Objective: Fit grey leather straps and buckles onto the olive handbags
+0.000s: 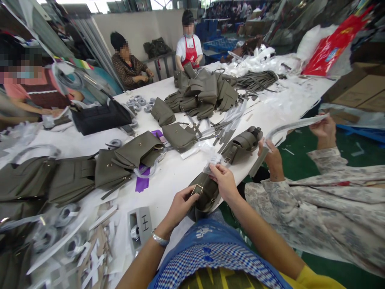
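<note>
An olive-green handbag [207,194] lies at the table's near edge, close against my body. My left hand [183,204] is closed at the bag's left side, its thumb and fingers pinching the strap around a gold-coloured buckle [197,189]. Above the bag's far end, my right hand [221,179] pinches a crumpled piece of clear plastic film [213,161]. Part of the bag's body is hidden under both hands. Just beyond it stands another olive bag [242,145] with a buckled strap.
At my right, a co-worker's hands [273,160] stretch a clear plastic strip [296,123]. More olive bags [112,168] lie in a row at left, with a heap [207,88] farther back. A grey tape dispenser [140,228] and paper scraps [99,249] sit left of me.
</note>
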`<state>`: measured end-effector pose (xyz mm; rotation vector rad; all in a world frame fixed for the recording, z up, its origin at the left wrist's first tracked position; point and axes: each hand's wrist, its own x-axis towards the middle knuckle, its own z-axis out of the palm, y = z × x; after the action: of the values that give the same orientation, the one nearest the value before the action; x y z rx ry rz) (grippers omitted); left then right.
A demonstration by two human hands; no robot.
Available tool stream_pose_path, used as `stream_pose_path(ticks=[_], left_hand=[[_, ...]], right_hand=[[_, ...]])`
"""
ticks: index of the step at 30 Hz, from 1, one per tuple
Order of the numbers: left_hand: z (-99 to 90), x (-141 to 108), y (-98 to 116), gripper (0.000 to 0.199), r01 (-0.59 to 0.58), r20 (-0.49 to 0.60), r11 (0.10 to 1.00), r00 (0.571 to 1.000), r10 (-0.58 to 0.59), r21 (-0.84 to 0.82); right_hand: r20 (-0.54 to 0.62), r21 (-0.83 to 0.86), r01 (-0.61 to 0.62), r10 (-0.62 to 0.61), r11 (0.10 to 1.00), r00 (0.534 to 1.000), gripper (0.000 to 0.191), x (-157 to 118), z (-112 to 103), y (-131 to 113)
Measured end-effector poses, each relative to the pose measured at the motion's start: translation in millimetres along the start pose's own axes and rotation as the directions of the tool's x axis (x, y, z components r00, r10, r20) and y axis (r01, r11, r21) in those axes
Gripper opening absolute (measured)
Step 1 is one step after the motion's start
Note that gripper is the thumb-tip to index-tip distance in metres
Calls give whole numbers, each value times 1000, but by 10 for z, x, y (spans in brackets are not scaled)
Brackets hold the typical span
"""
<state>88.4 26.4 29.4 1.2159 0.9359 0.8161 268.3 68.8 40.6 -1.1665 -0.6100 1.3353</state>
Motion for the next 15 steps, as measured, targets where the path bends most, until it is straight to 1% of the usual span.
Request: stream_pose_path(ticks=[1, 2, 3, 5, 7, 9, 11, 13, 15], left_hand=[[7, 3, -22, 40, 1, -32, 1000, 999, 0, 12], [7, 3, -36, 39, 3, -36, 1000, 999, -2, 18], [0, -3, -39, 38, 5, -16, 1000, 1000, -5, 21], [-20, -28, -15, 39, -7, 77, 1000, 997, 5, 19], [-36, -55, 23, 42, -27, 170, 1000, 985, 26, 5], [-34, -65, 38, 41, -33, 191, 999, 981, 34, -8], [-6, -48, 15, 36, -20, 139, 1000, 990, 20, -2], [48, -7, -28, 33, 11, 43, 1000, 999, -12, 9], [121, 46, -63, 33, 39, -48, 999, 998, -39, 11]], right_hand=[[30, 20, -20, 19, 1000, 999, 29, -31, -1, -9], [59, 34, -39, 37, 999, 998, 29, -65, -5, -16], [84, 42, -57, 54, 997, 995, 29, -99, -13, -22], [109, 47, -83, 78, 995, 991, 29, -162, -34, -34], [107, 48, -97, 92, 994, 990, 28, -213, -53, -50], [90, 51, -99, 94, 994, 992, 27, -250, -55, -72], [73, 50, -92, 88, 994, 993, 27, -281, -40, -91], [62, 34, -75, 73, 997, 995, 29, -317, -16, -95], [57, -7, -55, 55, 998, 997, 32, -365, 5, -76]])
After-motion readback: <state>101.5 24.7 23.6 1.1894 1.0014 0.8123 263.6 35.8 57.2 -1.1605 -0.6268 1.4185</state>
